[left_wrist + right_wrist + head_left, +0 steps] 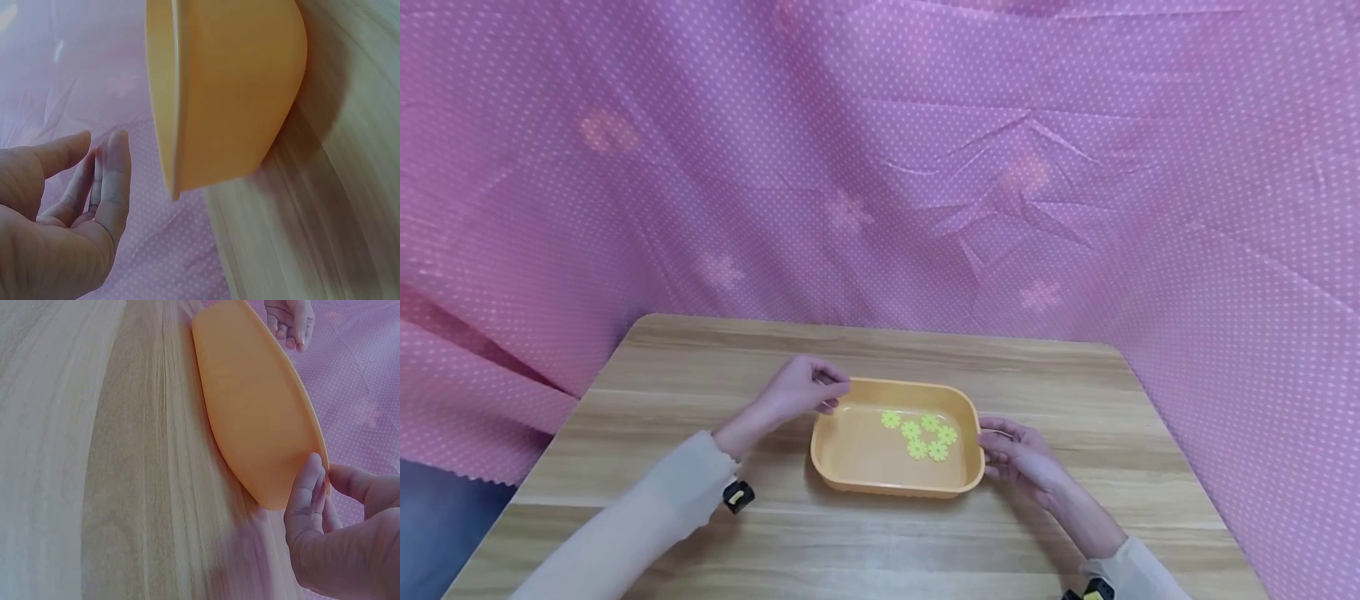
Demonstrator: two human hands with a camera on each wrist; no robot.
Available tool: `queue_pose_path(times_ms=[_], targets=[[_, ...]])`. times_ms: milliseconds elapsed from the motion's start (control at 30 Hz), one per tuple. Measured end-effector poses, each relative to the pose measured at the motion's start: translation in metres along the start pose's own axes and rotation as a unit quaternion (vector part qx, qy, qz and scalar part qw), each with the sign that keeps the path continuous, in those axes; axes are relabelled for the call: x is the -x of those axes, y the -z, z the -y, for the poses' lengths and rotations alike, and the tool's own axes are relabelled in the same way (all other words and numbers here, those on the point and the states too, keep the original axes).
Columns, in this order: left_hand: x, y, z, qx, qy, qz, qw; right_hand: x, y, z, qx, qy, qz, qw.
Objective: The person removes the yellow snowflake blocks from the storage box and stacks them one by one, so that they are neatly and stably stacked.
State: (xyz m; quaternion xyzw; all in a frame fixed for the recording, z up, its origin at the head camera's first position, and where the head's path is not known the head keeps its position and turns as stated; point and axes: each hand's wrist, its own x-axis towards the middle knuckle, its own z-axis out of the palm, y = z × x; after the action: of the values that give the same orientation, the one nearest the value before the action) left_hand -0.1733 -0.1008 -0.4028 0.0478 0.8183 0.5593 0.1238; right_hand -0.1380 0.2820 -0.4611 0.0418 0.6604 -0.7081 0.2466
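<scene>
Pink-and-purple fabric with white dots and faint flower shapes (850, 212) hangs in folds behind the table and along both its sides. In front of it stretches the wide wooden-looking table with pale, streaky grain and rounded far corners (700, 367). Two arms in loose, off-white sleeves (647, 500) reach over it from the near side.

Between them, around the middle of the table, sits a shallow orange-yellow plastic-looking tray, rectangular with rounded corners (857, 454). Its long sides run roughly left to right from where the person is.

The person's right hand (1022, 462) is at the right end, grasping the rim: thumb at the upper edge, fingers against the outside wall. The left hand (793, 387) hovers beside the far left corner; from its wrist view, the fingers bend loosely toward the thumb with a gap between, holding nothing and clear of the tray.

A small black device with a yellow mark (738, 497) shows at the left cuff.

Smallest are six flat, yellow-green flower-shaped pieces (917, 449), lying in the tray's right half, five grouped in a rough ring, one off to the left.
</scene>
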Motion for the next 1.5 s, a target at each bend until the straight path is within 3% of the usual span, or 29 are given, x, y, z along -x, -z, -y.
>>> queue_pose_path(times_ms=[433,800,1167,1500], targets=[[-0.019,-0.037,0.010,0.014,0.028,0.033,0.9989,0.001,0.000,0.000,-0.003,0.004,0.006,1.0000],[-0.025,-0.058,0.010,-0.043,0.026,0.059,0.9970,0.001,0.000,0.000,-0.005,0.006,0.013,0.9999],[-0.035,-0.069,0.013,-0.129,0.026,0.054,0.9898,0.000,0.001,-0.001,-0.012,0.007,0.015,0.9998],[-0.038,-0.076,0.015,-0.154,0.025,0.070,0.9853,-0.001,0.000,-0.001,-0.011,0.007,0.018,0.9998]])
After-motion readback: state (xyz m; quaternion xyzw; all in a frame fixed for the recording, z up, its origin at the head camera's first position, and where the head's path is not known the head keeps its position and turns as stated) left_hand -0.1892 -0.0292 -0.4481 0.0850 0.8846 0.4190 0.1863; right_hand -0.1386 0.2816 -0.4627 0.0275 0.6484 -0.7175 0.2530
